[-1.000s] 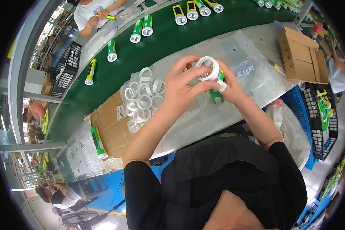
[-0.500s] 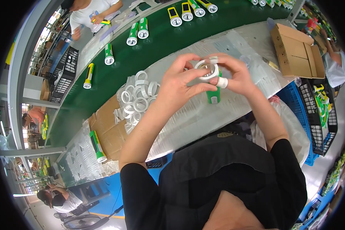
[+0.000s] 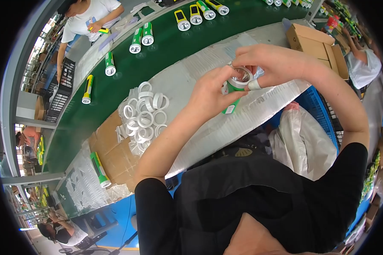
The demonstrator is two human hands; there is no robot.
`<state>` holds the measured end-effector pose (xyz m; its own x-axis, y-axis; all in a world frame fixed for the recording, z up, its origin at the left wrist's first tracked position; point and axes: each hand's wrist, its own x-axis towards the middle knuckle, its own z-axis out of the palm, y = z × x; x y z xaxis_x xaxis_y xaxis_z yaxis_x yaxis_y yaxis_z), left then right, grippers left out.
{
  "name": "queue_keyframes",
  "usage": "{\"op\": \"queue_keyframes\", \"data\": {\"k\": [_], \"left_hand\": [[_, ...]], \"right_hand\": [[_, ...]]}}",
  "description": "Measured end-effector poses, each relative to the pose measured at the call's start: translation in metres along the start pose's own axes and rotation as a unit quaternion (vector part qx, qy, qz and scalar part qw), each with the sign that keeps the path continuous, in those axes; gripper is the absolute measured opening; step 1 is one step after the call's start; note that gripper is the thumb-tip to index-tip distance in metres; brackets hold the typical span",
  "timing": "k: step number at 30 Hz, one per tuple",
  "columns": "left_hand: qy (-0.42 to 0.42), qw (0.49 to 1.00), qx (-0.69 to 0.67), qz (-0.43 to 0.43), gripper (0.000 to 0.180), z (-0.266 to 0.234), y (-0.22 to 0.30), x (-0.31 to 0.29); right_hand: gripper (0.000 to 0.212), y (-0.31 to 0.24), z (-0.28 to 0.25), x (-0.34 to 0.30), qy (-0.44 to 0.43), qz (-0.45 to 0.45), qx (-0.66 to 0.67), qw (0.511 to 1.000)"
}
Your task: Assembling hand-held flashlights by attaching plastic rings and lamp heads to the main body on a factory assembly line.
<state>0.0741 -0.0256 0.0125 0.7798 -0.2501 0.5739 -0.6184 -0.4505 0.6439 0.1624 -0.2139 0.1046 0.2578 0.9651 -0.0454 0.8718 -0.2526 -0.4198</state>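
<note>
Gripping the green flashlight between them, both of the person's hands met around its lens end, over the plastic-covered worktable. The flashlight's long axis was tilted: the clear lens end faced up toward the wearer, and the narrower tail pointed down and a little left, toward the wearer's side of the worktable. Whether the tail touched the plastic could not be told.

The left hand was closed on the flashlight from the left, its thumb across the near side just below the white rim. The right hand came in from the right, its fingers curled over the far side of that rim and a digit with a white wrap set against its right side. How hard the right hand pressed was not visible, nor whether the rim was a separate ring.

The heap of loose white rings lay left of both hands, nearer the left one, beyond its forearm. Farther left, a second green flashlight lay by the cardboard sheet, well apart from either hand. Beyond the worktable, more flashlights stood on the green belt.
</note>
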Motion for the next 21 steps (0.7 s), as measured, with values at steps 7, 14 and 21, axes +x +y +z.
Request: {"op": "queue_keyframes", "data": {"k": [7,14,21], "left_hand": [[-0.014,1.000,-0.014,0.004,0.038,0.001,-0.003,0.001],[0.009,1.000,-0.002,-0.014,0.037,0.010,-0.005,0.000],[0.018,0.999,-0.048,-0.007,0.038,0.004,-0.009,0.001]], "right_hand": [[0.032,0.001,0.002,0.003,-0.007,0.043,-0.025,0.999],[0.034,-0.010,0.035,0.000,0.155,0.218,-0.041,0.963],[0.043,-0.001,0.026,-0.005,0.134,0.133,0.035,0.981]]}}
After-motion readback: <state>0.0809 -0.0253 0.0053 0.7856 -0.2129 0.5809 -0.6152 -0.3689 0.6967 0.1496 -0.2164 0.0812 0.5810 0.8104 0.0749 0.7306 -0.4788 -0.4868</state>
